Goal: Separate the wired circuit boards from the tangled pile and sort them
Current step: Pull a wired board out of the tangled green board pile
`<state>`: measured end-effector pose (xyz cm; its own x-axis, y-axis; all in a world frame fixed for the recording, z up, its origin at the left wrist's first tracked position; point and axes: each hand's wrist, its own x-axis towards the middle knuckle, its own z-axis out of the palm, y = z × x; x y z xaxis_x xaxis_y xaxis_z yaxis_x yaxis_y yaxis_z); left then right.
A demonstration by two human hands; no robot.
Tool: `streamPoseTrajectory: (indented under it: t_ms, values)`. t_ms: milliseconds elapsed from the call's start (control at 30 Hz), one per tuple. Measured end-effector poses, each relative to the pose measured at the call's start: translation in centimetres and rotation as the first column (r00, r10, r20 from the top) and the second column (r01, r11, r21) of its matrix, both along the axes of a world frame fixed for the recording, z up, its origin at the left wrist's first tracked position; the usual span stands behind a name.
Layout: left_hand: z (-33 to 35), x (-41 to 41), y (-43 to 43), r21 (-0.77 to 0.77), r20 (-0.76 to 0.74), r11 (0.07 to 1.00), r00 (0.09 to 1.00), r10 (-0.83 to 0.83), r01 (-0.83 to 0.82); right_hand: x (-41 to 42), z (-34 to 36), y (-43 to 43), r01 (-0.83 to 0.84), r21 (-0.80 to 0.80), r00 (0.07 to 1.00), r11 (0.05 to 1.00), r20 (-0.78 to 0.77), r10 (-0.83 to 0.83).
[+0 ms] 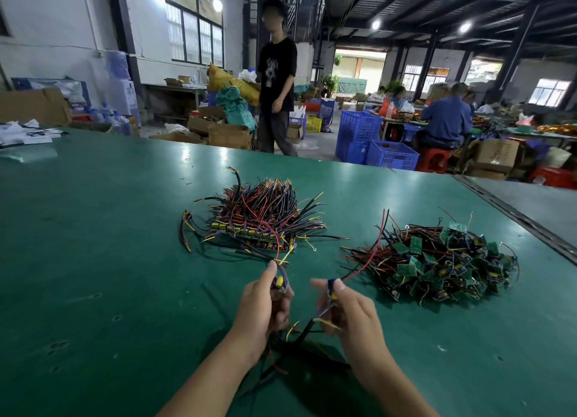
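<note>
While raised above the table (125, 229), left grip (262, 304) pinches one wired board (279, 283) — right grip (349, 310), another board (331, 289).

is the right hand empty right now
No, the right hand pinches a small wired board whose red wire trails up over the edge of the tangled pile.

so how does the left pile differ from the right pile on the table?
Left pile: boards lined up in a neat row, wires fanned toward the far side. Right pile: boards jumbled at all angles, wires tangled among them. Left pile shows mostly wire, with boards edge-on; right pile shows many green board faces. Shared: both hold wired boards with red, black and yellow leads, on the green table.
</note>
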<state>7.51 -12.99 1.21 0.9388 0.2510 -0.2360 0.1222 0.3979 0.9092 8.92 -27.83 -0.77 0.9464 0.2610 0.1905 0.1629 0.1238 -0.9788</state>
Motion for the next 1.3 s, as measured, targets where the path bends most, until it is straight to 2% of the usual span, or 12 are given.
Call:
streamPoseTrajectory:
  t_ms: [267,400,567,633,700,767,833,900,967,1033,1200,1300]
  values:
    - [-0.8,0.6,-0.1,0.158,0.001,0.987,1.0,-0.009,0.008,1.2,0.2,-0.4,0.2,0.28,0.967,0.939,-0.208,-0.144]
    - [-0.3,0.4,0.1,0.056,-0.035,0.998,0.999,-0.021,0.023,1.5,0.9,-1.0,0.241,0.529,0.948,0.814,-0.307,-0.082]
    - [0.2,0.1,0.2,-0.073,-0.085,0.996,0.995,-0.059,0.053,2.1,1.3,-1.8,0.337,0.734,0.914,0.59,-0.404,-0.02]
    - [0.3,-0.1,0.3,-0.075,-0.112,0.992,0.988,-0.108,0.1,2.4,1.1,-1.9,0.327,0.743,0.919,0.584,-0.395,-0.012]
    - [0.3,-0.2,0.4,-0.075,-0.12,0.987,0.981,-0.149,0.141,2.7,0.7,-1.9,0.302,0.668,0.934,0.68,-0.352,-0.069]
    - [0.4,-0.3,0.6,-0.069,-0.113,0.988,0.983,-0.143,0.136,2.9,0.2,-2.2,0.266,0.496,0.955,0.827,-0.253,-0.155]
    - [0.4,-0.3,0.8,-0.073,-0.101,0.991,0.988,-0.117,0.11,3.2,-0.3,-2.9,0.219,0.226,0.975,0.949,-0.097,-0.201]
    - [0.5,-0.3,1.1,-0.072,-0.091,0.993,0.991,-0.101,0.095,3.3,-0.7,-3.8,0.154,-0.067,0.986,0.986,0.078,-0.148]
    - [0.5,-0.2,1.3,-0.049,-0.078,0.995,0.992,-0.094,0.091,3.2,-0.7,-4.5,0.143,-0.417,0.958,0.898,0.288,-0.019]
    - [0.4,-0.2,1.4,-0.023,-0.07,0.995,0.993,-0.095,0.093,3.1,-0.6,-4.7,0.186,-0.623,0.916,0.76,0.39,0.096]
    - [0.2,-0.3,1.6,-0.051,-0.037,0.99,0.991,-0.131,0.129,3.1,-0.5,-4.8,0.149,-0.71,0.929,0.688,0.34,0.149]
    - [0.2,-0.3,1.9,-0.13,0.008,0.978,0.987,-0.164,0.163,3.2,-0.4,-4.9,0.235,-0.712,0.903,0.662,0.412,0.123]
